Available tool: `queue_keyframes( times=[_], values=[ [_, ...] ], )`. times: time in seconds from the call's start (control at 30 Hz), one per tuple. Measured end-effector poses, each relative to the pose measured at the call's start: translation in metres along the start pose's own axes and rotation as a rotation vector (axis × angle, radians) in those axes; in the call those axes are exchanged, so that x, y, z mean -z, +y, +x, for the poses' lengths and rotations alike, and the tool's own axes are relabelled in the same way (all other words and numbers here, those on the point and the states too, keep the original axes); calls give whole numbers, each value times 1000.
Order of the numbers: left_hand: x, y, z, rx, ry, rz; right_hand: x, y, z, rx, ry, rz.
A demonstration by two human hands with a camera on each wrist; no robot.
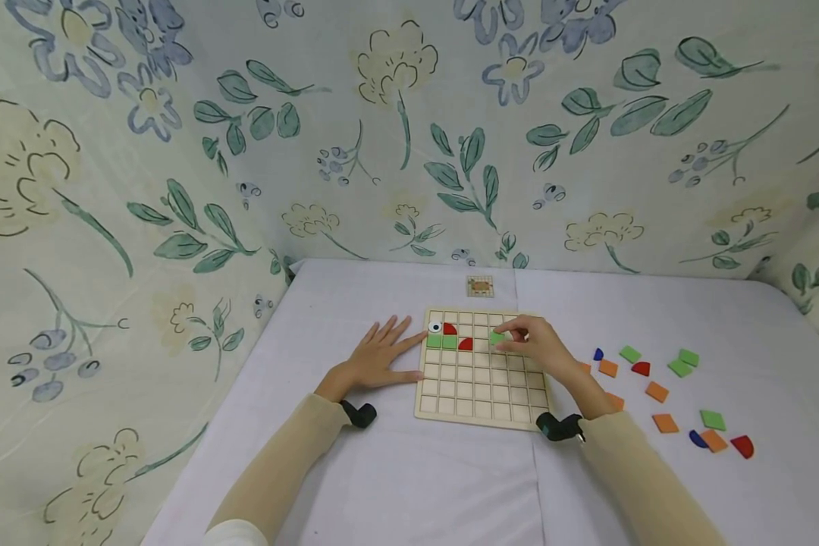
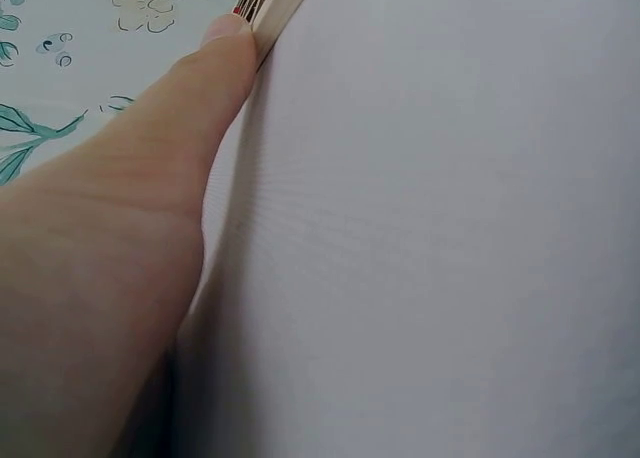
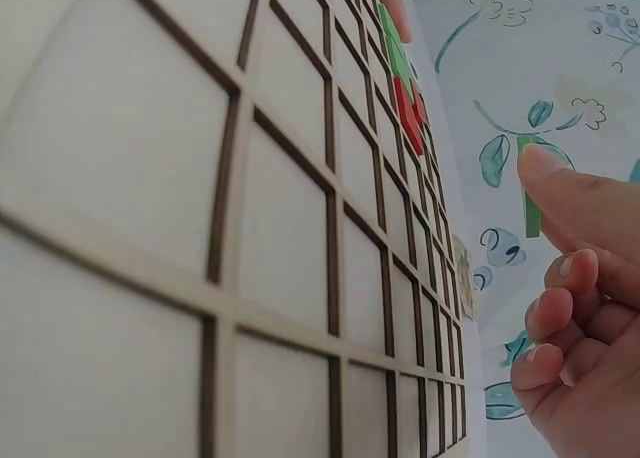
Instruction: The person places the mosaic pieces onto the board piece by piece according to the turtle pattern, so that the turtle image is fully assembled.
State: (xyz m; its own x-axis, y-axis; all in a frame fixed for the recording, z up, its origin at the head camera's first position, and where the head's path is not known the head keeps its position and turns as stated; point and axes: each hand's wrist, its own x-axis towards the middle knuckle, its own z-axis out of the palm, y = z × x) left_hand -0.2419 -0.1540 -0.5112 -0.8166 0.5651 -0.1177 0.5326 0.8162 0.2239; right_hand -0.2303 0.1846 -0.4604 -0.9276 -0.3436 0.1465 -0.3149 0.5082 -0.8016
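Observation:
A wooden grid board point(image 1: 463, 390) lies on the white cloth. In its upper left cells sit an eye tile point(image 1: 435, 327), a red quarter-round tile point(image 1: 450, 329), green square tiles point(image 1: 434, 341) and another red quarter-round tile point(image 1: 465, 345). My right hand point(image 1: 541, 345) pinches a green square tile point(image 1: 496, 337) between thumb and fingers, above the upper middle of the board. The right wrist view shows this green tile point(image 3: 531, 203) on edge, raised off the grid. My left hand point(image 1: 377, 360) is spread flat, its thumb and index finger at the board's left edge.
Loose green, orange, red and blue tiles lie to the right of the board, among them an orange square point(image 1: 657, 391) and a red quarter-round point(image 1: 742, 447). Behind the board is a small picture card point(image 1: 480, 286). Floral cloth point(image 1: 409, 152) hangs behind the table.

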Motion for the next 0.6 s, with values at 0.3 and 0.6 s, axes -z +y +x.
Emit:
queue_keyframes(
  times=[0.3, 0.6],
  values=[
    [1, 1, -1, 3, 6, -3, -16, -1, 10, 0, -20, 17],
    [0, 0, 0, 5, -1, -8, -24, 8, 14, -73, -42, 34]
  ],
)
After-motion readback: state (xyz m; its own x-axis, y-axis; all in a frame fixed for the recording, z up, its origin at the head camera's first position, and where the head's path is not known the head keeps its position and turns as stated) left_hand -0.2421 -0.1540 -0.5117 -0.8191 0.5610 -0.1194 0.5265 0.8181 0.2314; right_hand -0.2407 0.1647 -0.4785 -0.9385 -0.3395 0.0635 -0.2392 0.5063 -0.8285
